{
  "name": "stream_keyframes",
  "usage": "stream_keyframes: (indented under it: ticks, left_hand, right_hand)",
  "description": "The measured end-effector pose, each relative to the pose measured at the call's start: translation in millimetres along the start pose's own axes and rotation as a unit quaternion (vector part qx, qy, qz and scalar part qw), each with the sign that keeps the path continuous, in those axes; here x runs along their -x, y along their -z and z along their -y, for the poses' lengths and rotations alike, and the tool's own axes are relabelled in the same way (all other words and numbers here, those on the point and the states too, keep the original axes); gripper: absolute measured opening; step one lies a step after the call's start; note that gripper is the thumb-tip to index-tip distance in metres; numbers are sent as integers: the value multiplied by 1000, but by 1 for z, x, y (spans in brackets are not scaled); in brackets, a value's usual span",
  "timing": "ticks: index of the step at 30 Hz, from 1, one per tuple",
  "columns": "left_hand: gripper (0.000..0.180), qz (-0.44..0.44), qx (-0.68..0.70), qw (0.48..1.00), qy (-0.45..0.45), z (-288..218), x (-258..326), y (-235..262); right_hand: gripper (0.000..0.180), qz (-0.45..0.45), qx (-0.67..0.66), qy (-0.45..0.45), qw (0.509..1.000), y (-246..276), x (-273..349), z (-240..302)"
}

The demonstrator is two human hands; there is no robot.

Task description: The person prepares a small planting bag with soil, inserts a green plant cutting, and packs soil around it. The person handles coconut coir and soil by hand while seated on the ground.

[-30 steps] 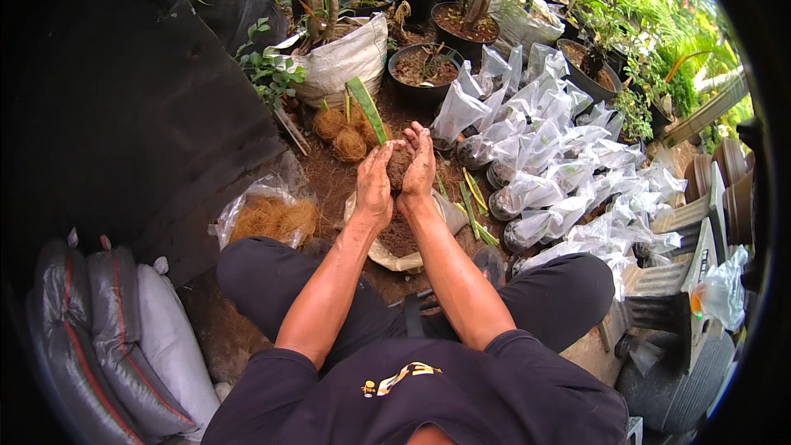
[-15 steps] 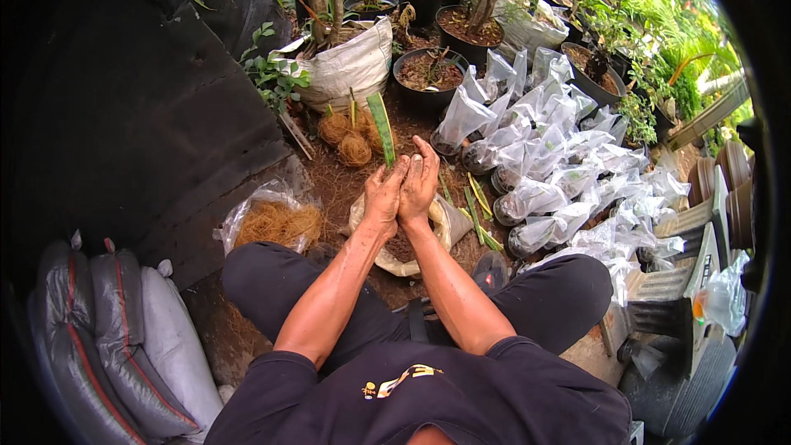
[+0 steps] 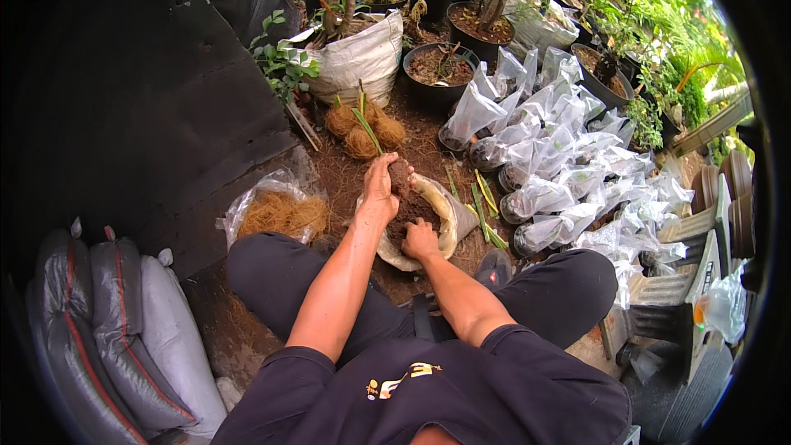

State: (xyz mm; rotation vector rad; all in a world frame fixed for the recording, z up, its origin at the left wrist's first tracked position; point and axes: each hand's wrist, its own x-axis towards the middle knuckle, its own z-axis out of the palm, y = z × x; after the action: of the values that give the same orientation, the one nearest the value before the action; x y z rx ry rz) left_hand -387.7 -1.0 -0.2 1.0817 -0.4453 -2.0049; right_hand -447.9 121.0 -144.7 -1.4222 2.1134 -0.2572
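Right hand [image 3: 422, 241] dropped into soil sack [image 3: 445, 214] (left hand [image 3: 381, 189] raised)

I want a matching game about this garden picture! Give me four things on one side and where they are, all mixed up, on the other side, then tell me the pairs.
Things:
1. left hand
2. right hand
3. clear plastic bags
4. grey sacks

Places:
A. stacked at the person's far left
B. low, on the dark soil in the white sack
C. piled in rows to the person's right
D. raised, holding a clump of soil above the sack

Pairs: 1-D, 2-B, 3-C, 4-A
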Motion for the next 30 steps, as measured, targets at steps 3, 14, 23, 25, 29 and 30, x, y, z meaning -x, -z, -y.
stream_keyframes:
  ticks: [3,14,23,25,29,30]
  left_hand:
    - [16,-29,-69,997,14,11,-6,12]
    - [24,-51,-125,990,45,31,-31,56]
    - [46,-81,-297,948,77,43,-37,71]
    - [60,-110,-317,940,56,45,-34,65]
    - [87,-128,-325,935,62,43,-30,55]
    - [89,-124,-304,943,61,43,-29,55]
  right_hand:
    - [22,24,67,76,995,-6,7,-1]
    - [21,51,-61,-45,996,11,-1,5]
    - [46,-70,-458,-107,880,49,-28,21]
    - [58,-92,-444,-37,890,56,-24,34]
    - [68,4,-464,-34,885,74,-15,47]
    - [67,7,-444,-25,896,76,-14,49]
